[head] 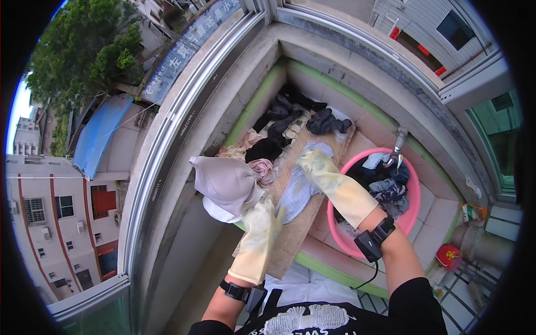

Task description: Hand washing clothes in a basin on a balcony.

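Both my hands wear cream rubber gloves. On a patterned washboard-like board (289,243), a light-blue cloth (293,200) lies stretched lengthwise. My right hand (316,163) is curled down onto the upper part of this cloth, with a bunched bit of it showing beyond the fingers. Lower on the board is my left hand (264,213), its thumb beside the cloth's lower edge. Its fingertips meet a pale lilac bra (224,178), and whether they grip it or the cloth is hidden. White fabric (220,210) hangs beneath the bra. A pink crumpled cloth (263,169) lies next to it.
Dark garments (278,115) and a black bunched garment (328,121) lie at the far corner of the tiled basin. A pink tub (414,197) with wet clothes stands right, under a metal tap (400,140). A concrete sill (197,121) and window frame border the left.
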